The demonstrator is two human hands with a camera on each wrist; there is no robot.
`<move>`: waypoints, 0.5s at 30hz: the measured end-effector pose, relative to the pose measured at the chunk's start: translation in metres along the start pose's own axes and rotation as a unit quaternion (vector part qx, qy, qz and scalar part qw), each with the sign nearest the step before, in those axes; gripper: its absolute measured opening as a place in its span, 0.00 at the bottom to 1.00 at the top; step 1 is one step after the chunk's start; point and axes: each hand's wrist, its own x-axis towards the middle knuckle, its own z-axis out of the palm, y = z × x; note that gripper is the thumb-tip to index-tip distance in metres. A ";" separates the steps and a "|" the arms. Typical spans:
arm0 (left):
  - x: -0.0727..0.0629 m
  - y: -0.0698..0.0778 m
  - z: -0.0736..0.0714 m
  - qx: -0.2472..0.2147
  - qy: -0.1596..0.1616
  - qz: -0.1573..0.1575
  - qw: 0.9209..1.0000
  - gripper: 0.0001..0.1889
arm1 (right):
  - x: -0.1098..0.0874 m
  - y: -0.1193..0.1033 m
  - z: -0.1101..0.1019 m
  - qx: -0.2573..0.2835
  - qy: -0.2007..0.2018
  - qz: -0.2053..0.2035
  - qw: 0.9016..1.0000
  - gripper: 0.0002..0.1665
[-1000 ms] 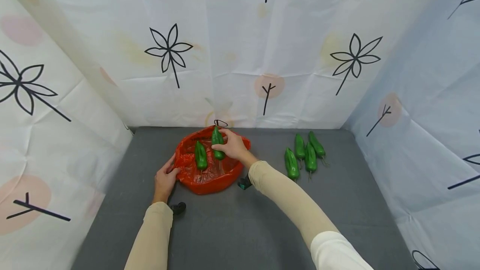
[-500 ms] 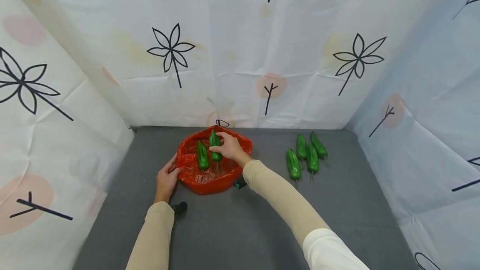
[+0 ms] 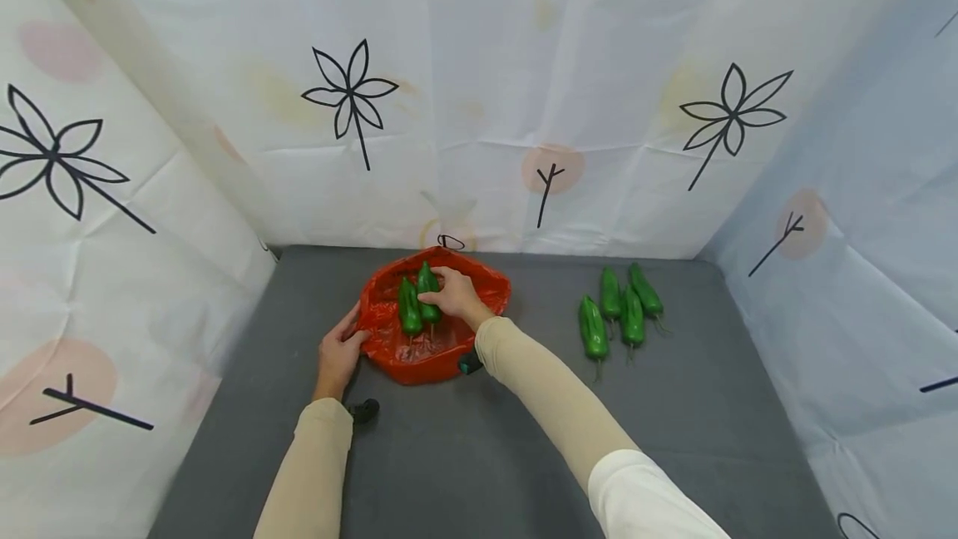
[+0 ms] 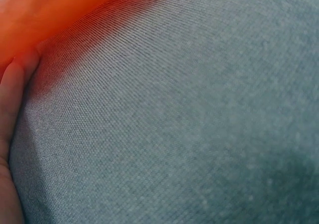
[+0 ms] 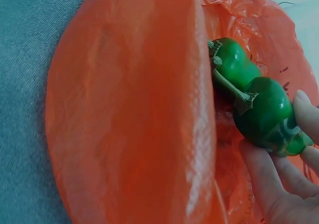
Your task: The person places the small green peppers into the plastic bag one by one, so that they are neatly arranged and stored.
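My right hand (image 3: 455, 296) grips a green pepper (image 3: 428, 311) inside an open red plastic bag (image 3: 415, 368). In the right wrist view, fingers and thumb are round this pepper (image 5: 264, 109), its stem pointing left. A second green pepper (image 3: 408, 306) lies in the bag, beside and touching or nearly touching the held one. My left hand (image 3: 338, 360) pinches the bag's left rim between thumb and fingers. The left wrist view shows only a bit of that hand (image 4: 12, 99) at the bag's edge (image 4: 55, 15); the other fingers are hidden.
Several more green peppers (image 3: 631, 318) lie grouped on the grey table (image 3: 479, 456) to the right of the bag. White patterned cloth (image 3: 479, 90) walls the table at the back and both sides. Dark wrist cameras (image 3: 364, 411) sit on both wrists.
My right hand has moved slightly left with the pepper, bringing it close beside the other one in the bag. The left hand keeps its hold on the rim. The head view has shifted slightly.
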 end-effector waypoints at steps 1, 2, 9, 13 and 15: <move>0.000 0.000 0.000 0.000 0.001 0.000 1.000 0.30 | 0.001 0.000 0.001 -0.002 0.002 0.001 1.000 0.40; 0.000 0.000 -0.001 0.001 0.001 0.001 1.000 0.30 | 0.002 0.000 0.002 -0.003 0.004 0.002 1.000 0.40; -0.001 0.002 0.000 0.005 0.001 0.002 1.000 0.31 | 0.003 0.002 0.003 -0.019 0.012 0.019 1.000 0.39; -0.001 0.001 0.000 0.001 0.002 -0.001 1.000 0.31 | 0.004 0.003 0.005 -0.025 0.012 0.031 0.999 0.39; -0.001 0.001 0.001 0.002 0.003 -0.002 1.000 0.31 | 0.004 0.002 0.005 -0.026 0.013 0.033 0.999 0.39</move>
